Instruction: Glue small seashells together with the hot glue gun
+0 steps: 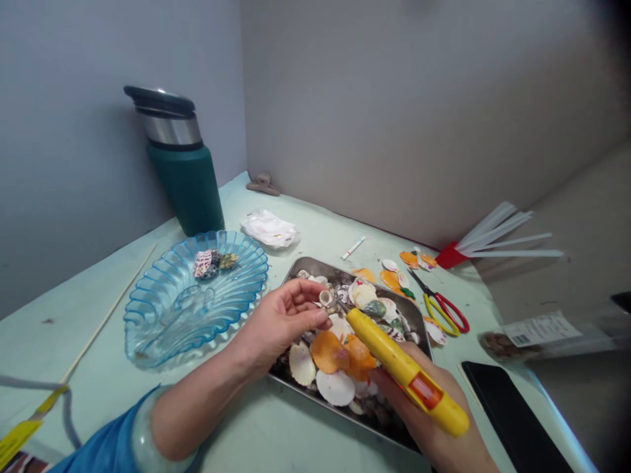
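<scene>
Pinched between the thumb and fingers of my left hand [290, 312] is a small pale shell [325, 298], its round opening facing me. My right hand [434, 407] is wrapped round a yellow hot glue gun [394, 358]. The metal nozzle is right beside the shell; whether they touch I cannot tell. Both hands are over a metal tray [340, 415] heaped with shells, among them orange scallop shells [328, 351] and a white scallop shell [335, 387]. Part of the tray's right side is hidden by my right hand.
Left of the tray, a blue shell-shaped dish [192, 315] holds a few patterned shells. Behind it stands a green bottle [187, 184]. Scissors [441, 305], loose shells [392, 279], a red cup of glue sticks [451, 255] and a black phone [513, 414] lie right.
</scene>
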Demonstrator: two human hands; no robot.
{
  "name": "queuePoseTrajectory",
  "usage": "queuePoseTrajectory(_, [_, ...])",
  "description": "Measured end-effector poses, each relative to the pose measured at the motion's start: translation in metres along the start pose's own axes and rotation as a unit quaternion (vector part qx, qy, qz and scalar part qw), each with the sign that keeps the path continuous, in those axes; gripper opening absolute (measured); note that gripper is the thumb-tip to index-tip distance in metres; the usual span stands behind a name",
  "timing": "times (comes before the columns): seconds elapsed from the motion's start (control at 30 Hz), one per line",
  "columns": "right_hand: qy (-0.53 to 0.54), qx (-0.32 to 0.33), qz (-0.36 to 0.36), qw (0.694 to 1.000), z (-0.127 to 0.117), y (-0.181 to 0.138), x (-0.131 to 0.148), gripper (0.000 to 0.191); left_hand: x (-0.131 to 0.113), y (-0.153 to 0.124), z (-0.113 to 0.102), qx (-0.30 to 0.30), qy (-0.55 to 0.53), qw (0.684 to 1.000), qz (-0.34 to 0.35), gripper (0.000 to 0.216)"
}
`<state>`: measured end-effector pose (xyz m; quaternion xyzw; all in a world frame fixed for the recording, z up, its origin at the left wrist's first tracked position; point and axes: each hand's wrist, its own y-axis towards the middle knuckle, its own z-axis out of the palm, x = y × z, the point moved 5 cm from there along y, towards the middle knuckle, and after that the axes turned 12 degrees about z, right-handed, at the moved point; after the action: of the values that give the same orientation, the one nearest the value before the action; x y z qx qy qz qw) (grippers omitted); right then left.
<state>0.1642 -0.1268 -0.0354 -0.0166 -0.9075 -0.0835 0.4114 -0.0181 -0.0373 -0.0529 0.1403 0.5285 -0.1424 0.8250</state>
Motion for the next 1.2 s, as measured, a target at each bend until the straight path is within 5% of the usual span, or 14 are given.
queuePoseTrajectory(1.2, [0.02,0.028,-0.006,0.999,0.003,0.0,0.012,0.009,0.001,-0.001,0.0,-0.008,-0.011,1.0,-0.011,0.03])
